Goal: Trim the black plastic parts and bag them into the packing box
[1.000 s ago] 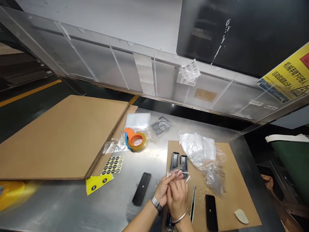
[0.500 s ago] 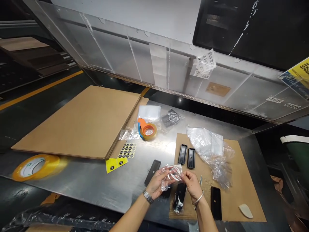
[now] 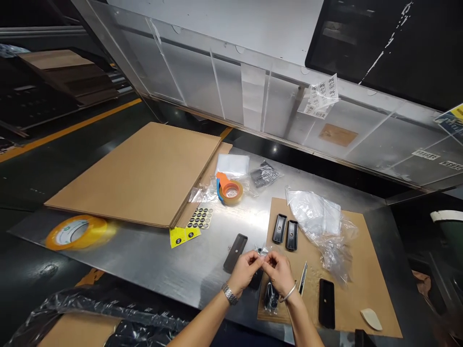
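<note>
Left hand (image 3: 241, 275), right hand (image 3: 282, 274) close together, both pinching clear bag (image 3: 264, 250) at their 12 o'clock. Bagged black part (image 3: 270, 300) at 6 o'clock; black trays (image 3: 279, 229) at 1 o'clock, near.

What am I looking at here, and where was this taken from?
There's no machine: these are a person's bare hands, seen from a camera worn on their head, looking forward and down. The left hand and right hand meet, fingertips pinching some clear plastic film. On the metal table, a cardboard sheet bears open black trays, a utility knife and clear plastic bags. Farther left are an orange tape dispenser, round stickers and stacked cardboard.
</note>
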Motion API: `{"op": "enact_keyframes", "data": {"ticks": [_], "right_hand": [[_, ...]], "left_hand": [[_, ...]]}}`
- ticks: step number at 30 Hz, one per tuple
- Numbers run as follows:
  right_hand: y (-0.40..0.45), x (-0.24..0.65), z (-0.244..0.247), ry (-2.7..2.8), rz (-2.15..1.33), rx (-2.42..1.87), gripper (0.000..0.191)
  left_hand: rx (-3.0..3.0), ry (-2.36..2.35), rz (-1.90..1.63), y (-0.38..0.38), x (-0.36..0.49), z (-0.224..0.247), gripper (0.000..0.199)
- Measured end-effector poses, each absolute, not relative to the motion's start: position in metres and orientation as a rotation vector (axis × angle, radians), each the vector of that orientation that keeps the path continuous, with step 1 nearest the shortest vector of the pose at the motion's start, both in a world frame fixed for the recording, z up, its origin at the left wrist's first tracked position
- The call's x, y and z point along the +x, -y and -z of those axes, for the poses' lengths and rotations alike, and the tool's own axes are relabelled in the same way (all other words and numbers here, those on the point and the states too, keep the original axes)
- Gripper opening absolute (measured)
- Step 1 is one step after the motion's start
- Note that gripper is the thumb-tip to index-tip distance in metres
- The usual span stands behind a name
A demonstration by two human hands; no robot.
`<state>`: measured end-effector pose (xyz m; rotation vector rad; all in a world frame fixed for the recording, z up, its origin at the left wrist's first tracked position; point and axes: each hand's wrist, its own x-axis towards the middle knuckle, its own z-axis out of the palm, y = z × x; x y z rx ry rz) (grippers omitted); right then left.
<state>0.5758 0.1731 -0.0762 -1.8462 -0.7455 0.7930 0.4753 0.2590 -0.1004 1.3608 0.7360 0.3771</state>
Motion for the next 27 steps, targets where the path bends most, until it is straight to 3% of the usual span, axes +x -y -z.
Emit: {"op": "enact_keyframes", "data": {"ticks": [3, 6, 10, 15, 22, 27], "right_hand": [[-0.175, 0.577, 0.084, 0.717, -0.67, -1.895, 0.023], [-0.18, 0.572, 0.087, 0.769, -0.591, -1.941, 0.02], [-0.192, 0.552, 0.084, 1.014, -0.574, -1.967, 0.014], [-0.206, 0.54, 0.086, 1.233, -0.585, -2.005, 0.012], [-0.227, 0.521, 0.131, 0.978, -0.695, -2.404, 0.033], [-0.245, 0.496, 0.161, 0.826, -0.82, -2.547, 0.026]], "left_hand": [[1.481, -0.845, -0.422, -0.265, 0.468, 0.108, 0.036], [1.616, -0.946, -0.517, -0.269, 0.456, 0.11, 0.025], [2.023, -0.947, -0.666, -0.272, 0.445, 0.105, 0.034], [2.298, -0.888, -0.646, -0.291, 0.433, 0.114, 0.025], [2.289, -1.321, -0.717, -0.336, 0.406, 0.148, 0.03], [2.328, -1.435, -0.584, -0.344, 0.399, 0.163, 0.027]]}}
